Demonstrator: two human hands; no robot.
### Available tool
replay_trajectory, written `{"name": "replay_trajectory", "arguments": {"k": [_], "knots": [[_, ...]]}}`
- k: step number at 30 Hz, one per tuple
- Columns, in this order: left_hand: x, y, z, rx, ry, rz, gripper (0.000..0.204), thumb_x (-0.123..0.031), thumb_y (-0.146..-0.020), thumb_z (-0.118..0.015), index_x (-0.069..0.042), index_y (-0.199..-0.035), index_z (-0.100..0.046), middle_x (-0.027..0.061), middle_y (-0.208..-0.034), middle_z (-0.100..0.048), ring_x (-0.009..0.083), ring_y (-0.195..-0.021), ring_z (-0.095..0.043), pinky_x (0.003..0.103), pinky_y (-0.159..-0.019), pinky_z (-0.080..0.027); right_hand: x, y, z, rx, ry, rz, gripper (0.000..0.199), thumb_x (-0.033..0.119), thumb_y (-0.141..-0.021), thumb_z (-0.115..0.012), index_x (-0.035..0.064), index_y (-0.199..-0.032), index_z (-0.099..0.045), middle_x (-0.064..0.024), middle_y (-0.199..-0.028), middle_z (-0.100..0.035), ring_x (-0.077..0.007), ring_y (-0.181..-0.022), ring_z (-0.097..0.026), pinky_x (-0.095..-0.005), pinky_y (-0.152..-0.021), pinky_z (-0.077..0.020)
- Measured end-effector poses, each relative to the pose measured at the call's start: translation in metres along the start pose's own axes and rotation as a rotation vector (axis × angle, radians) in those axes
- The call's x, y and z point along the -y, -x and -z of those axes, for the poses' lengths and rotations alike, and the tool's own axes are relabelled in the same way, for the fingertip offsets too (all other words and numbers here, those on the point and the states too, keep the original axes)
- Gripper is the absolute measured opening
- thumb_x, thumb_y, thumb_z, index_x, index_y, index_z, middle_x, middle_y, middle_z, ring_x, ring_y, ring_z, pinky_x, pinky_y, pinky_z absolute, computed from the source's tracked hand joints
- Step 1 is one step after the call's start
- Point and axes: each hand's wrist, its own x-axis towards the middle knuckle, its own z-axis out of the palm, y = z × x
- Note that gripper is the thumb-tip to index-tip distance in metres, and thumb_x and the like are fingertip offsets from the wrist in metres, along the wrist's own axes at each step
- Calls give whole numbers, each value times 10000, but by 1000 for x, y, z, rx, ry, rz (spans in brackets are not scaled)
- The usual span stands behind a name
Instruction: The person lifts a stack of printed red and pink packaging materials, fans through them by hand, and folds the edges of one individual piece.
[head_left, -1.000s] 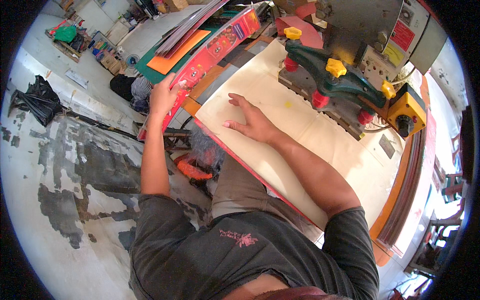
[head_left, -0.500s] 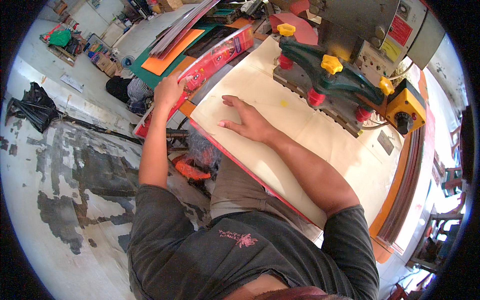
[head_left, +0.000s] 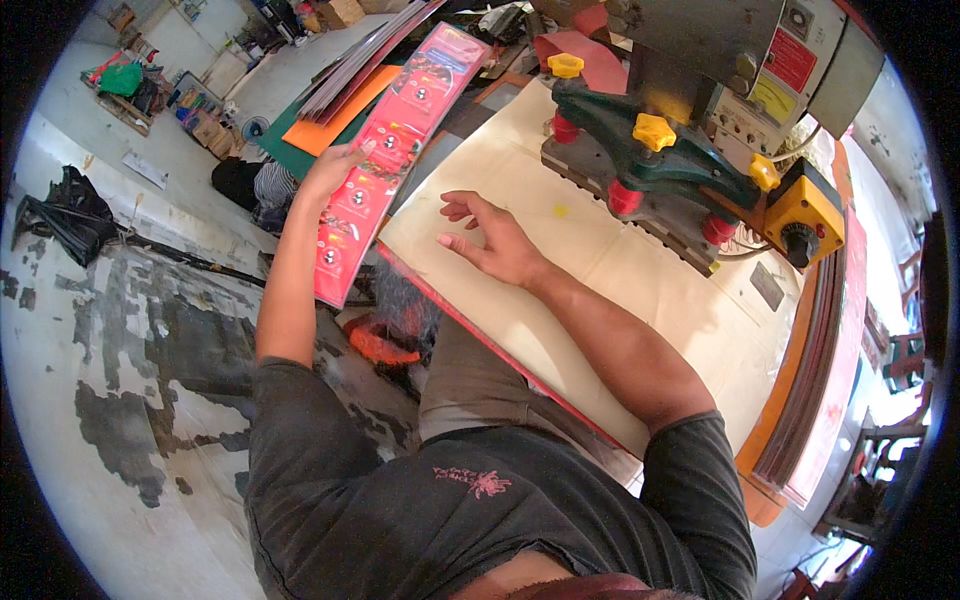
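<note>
My left hand (head_left: pixel 333 172) grips the left long edge of a long red printed strip (head_left: pixel 403 122), its thumb lying on the printed face. The strip slants up and away, left of a cream-covered work board (head_left: pixel 600 310). Over the board's left part my right hand (head_left: pixel 498 240) is held with its fingers loosely curled and the thumb apart, nothing in it. Beyond the right hand, a dark green press head (head_left: pixel 665 165) with yellow star knobs and red collars sits above the board.
Left of the board, an orange sheet (head_left: pixel 340 110) and a stack of sheets (head_left: pixel 350 70) lie on a green surface. A yellow control box (head_left: pixel 803 215) with a black dial juts out at the press's right. More stacked sheets (head_left: pixel 800 380) stand along the right edge.
The red strip has turned from nearly edge-on to show its printed face, and my left hand has shifted slightly with it. My right hand stays nearly in place, fingers a little more curled.
</note>
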Motion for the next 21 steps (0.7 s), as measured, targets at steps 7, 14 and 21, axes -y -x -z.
{"name": "replay_trajectory", "arguments": {"k": [7,14,21], "knots": [[12,-1,-18,174,252,211,452,-361,-1040,-724,17,-1288,-716,136,-1159,-789,196,-946,-784,369,-845,-646,9,-3,1,-14,-74,-28,541,360,-1028,-722,39,-1418,-526,-169,-1127,-723,-273,-970,-702,-419,-806,-586],[14,-8,-41,258,272,291,455,-365,-1034,-730,14,-1284,-718,140,-1165,-787,197,-955,-783,367,-836,-656,6,-5,1,16,-66,-38,527,365,-1041,-702,39,-1419,-530,-174,-1108,-715,-266,-880,-706,-419,-803,-587],[18,-18,-63,296,184,215,511,-435,-1016,-738,6,-1274,-731,111,-1148,-792,179,-946,-777,336,-827,-640,7,-5,3,60,-55,-82,511,379,-1043,-694,49,-1407,-553,-175,-1116,-717,-261,-882,-715,-409,-783,-589]]}}
